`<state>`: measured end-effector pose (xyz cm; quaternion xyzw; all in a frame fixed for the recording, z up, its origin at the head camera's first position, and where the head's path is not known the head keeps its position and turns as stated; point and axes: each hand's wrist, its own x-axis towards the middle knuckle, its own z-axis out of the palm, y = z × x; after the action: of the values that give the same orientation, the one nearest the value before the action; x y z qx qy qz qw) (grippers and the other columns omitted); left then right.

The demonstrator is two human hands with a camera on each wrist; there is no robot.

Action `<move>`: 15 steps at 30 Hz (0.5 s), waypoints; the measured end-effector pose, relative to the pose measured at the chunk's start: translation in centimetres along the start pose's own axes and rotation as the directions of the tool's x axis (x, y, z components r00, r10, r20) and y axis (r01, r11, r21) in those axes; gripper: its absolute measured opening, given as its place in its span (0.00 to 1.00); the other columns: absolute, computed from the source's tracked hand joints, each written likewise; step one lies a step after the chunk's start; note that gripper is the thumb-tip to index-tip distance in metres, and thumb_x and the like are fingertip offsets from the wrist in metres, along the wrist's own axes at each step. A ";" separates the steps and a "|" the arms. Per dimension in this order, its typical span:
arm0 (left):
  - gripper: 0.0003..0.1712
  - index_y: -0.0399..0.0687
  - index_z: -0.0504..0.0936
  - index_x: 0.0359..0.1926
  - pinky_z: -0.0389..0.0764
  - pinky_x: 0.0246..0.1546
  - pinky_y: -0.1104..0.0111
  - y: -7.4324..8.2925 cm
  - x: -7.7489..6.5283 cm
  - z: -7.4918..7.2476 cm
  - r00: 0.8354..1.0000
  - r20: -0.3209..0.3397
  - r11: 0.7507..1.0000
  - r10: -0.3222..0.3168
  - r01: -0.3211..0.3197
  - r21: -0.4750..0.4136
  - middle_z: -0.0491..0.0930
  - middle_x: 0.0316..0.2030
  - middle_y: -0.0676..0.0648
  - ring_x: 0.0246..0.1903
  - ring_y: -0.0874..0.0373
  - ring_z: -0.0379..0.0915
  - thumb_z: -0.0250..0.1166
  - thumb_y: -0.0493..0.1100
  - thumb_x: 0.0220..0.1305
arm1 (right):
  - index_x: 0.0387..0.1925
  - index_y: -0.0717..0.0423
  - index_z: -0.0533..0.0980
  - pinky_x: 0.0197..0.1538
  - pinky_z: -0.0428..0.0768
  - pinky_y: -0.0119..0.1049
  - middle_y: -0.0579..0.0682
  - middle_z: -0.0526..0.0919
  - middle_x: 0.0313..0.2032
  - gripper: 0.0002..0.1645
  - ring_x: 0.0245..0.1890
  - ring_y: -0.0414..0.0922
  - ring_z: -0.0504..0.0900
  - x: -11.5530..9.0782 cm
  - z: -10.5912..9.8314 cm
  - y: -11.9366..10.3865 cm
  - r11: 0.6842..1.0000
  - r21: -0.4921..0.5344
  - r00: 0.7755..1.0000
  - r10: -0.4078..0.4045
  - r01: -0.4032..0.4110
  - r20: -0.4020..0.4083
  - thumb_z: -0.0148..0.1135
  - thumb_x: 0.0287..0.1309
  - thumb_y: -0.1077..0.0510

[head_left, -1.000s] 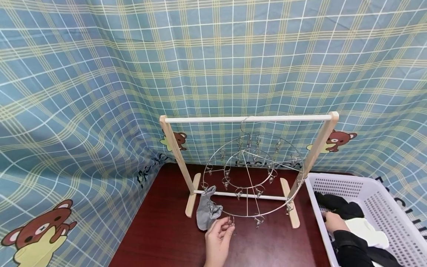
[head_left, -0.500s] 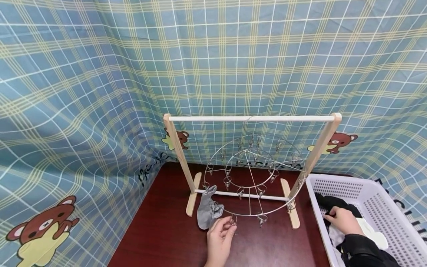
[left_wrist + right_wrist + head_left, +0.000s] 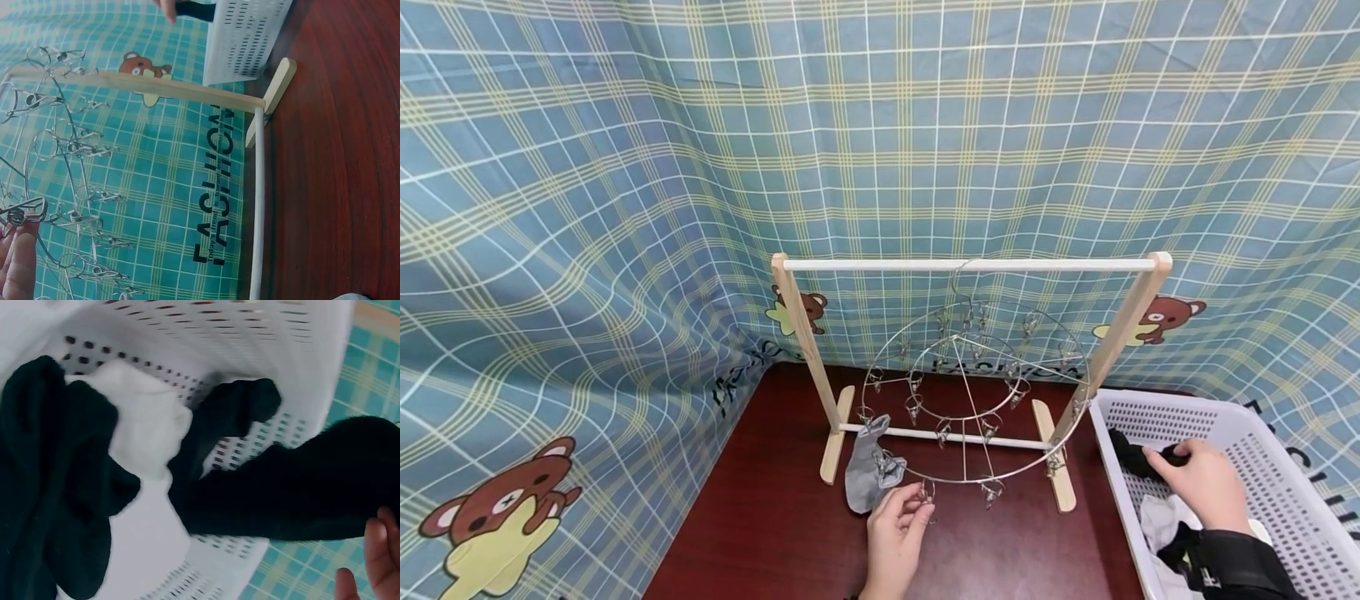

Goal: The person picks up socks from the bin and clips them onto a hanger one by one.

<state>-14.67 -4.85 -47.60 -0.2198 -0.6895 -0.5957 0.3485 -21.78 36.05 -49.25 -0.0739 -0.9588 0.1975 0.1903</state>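
Observation:
My left hand (image 3: 895,537) pinches a wire clip (image 3: 24,215) hanging from the front rim of a round metal clip hanger (image 3: 964,480). A grey sock (image 3: 867,475) hangs from the hanger's clips just left of that hand. Over the white basket, my right hand (image 3: 1212,487) holds a black sock (image 3: 300,494) between thumb and fingers. In the right wrist view the sock stretches from the fingertips down into the basket, its far end curling against the perforated wall. White and black clothing (image 3: 56,481) lies beneath it.
A wooden stand with a white top bar (image 3: 970,266) carries the hanger by its hook. The white perforated basket (image 3: 1101,442) stands right of the stand. A dark red table (image 3: 760,517) lies below. Checked cloth with bear prints (image 3: 925,150) surrounds the back and sides.
My right hand has moved from the basket's left side toward its middle and back, and now lifts a black sock. The left hand keeps pinching the clip at the same place.

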 end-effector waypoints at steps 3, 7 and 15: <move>0.16 0.29 0.75 0.36 0.79 0.22 0.72 -0.1 0.0 0.1 1.000 -0.002 1.000 0.015 -0.015 0.003 0.75 0.27 0.38 0.25 0.50 0.76 0.63 0.20 0.42 | 0.25 0.69 0.71 0.23 0.66 0.48 0.62 0.72 0.21 0.26 0.20 0.57 0.70 0.0 -0.9 -0.8 1.000 0.001 0.997 -0.014 0.014 -0.080 0.63 0.43 0.46; 0.16 0.28 0.74 0.36 0.79 0.22 0.73 0.0 0.1 0.1 1.000 -0.011 1.000 0.017 -0.017 0.004 0.75 0.27 0.37 0.24 0.50 0.76 0.63 0.19 0.41 | 0.24 0.67 0.71 0.23 0.65 0.46 0.59 0.72 0.20 0.18 0.20 0.54 0.70 -0.1 -2.1 -2.3 0.998 0.026 0.989 -0.059 0.063 -0.136 0.64 0.39 0.54; 0.16 0.26 0.74 0.36 0.79 0.23 0.75 0.0 0.1 0.0 1.000 -0.016 1.000 0.011 -0.011 -0.004 0.75 0.27 0.37 0.24 0.49 0.75 0.62 0.18 0.41 | 0.25 0.67 0.73 0.25 0.64 0.43 0.60 0.73 0.22 0.11 0.23 0.54 0.70 -1.0 -4.1 -6.4 0.985 0.095 0.962 -0.117 0.144 -0.246 0.58 0.36 0.63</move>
<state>-14.74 -4.86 -47.59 -0.2197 -0.6842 -0.5971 0.3566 -19.65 31.39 -43.50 -0.0232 -0.9190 0.2275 0.3211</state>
